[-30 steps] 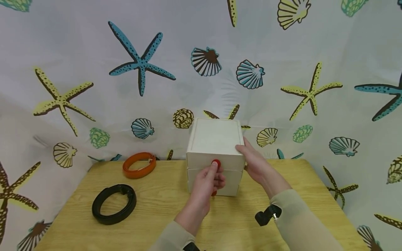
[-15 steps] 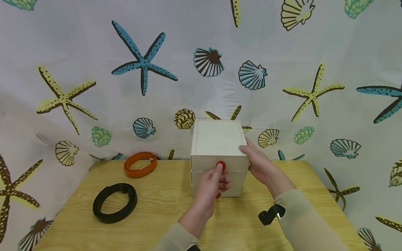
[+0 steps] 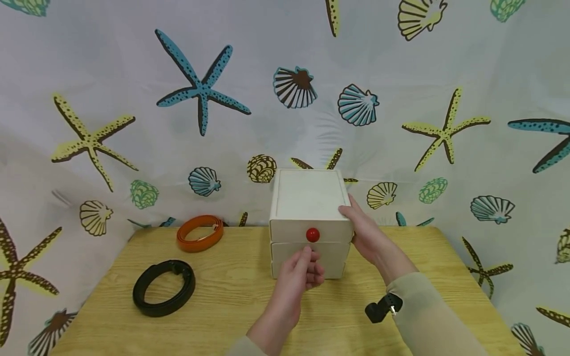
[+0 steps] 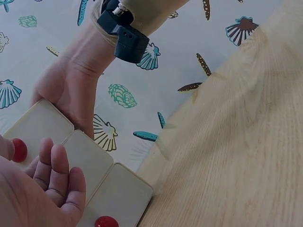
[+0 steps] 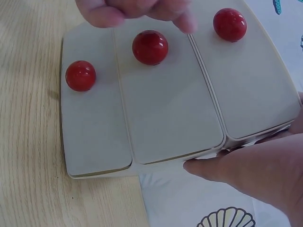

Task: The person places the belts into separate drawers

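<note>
A small white drawer box [image 3: 309,193] with three stacked drawers stands toward the back of the table, a round red knob on each front. The top knob [image 3: 313,235] shows fully in the head view. My left hand [image 3: 296,277] is just in front of the drawers below that knob, fingers loosely bent and holding nothing; it hides the lower knobs there. In the right wrist view, its fingertips hang near the middle knob [image 5: 150,47], and the bottom knob [image 5: 80,75] is bare. My right hand [image 3: 369,235] grips the box's right side, thumb on the top edge, fingers along the side.
On the left of the wooden table [image 3: 222,316] lie a coiled orange belt [image 3: 200,242] and, nearer to me, a coiled black belt [image 3: 153,310]. A white cloth [image 3: 285,138] printed with starfish and shells hangs right behind the box.
My left thumb has come off the top red knob, and the left hand has dropped slightly below it. My right hand keeps its place on the box's side.
</note>
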The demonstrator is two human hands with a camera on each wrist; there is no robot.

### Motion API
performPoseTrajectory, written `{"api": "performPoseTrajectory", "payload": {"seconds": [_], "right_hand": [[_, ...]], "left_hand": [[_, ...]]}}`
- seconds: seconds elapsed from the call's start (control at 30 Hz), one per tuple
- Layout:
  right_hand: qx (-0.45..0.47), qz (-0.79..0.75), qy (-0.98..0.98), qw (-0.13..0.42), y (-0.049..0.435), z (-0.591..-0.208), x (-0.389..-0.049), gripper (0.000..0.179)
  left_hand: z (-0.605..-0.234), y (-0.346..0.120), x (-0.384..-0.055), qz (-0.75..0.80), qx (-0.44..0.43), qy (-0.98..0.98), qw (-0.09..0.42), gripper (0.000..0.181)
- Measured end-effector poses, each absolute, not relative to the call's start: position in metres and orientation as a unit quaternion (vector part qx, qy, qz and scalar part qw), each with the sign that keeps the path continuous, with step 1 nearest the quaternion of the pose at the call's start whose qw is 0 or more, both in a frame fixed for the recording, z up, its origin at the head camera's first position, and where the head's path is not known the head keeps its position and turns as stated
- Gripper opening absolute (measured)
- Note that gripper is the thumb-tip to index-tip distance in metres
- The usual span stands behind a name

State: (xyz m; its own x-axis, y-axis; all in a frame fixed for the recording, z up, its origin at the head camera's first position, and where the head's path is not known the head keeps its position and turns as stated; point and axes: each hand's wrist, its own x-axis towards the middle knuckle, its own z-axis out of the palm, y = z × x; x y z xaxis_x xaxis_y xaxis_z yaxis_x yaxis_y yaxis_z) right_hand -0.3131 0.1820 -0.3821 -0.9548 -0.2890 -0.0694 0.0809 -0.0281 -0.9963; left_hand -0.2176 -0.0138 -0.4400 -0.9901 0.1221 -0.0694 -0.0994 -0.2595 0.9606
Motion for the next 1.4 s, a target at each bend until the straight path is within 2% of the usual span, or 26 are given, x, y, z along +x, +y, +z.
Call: {"api": "performPoseTrajectory", "payload": {"seconds": [0.43, 1.17, 1.4], "right_hand": [[-0.072, -0.701, 0.698, 0.125, 0.184, -0.385, -0.309, 0.075], [-0.067, -0.689, 0.71, 0.126, 0.181, -0.384, -0.31, 0.075], [-0.067, -0.691, 0.709, 0.124, 0.182, -0.384, -0.309, 0.074]], "left_hand": [[-0.461, -0.025, -0.211, 0.788, -0.042, 0.61, 0.073, 0.048], [-0.474, -0.017, -0.222, 0.789, -0.046, 0.605, 0.098, 0.058], [-0.473, -0.012, -0.227, 0.792, -0.051, 0.6, 0.096, 0.055]]}}
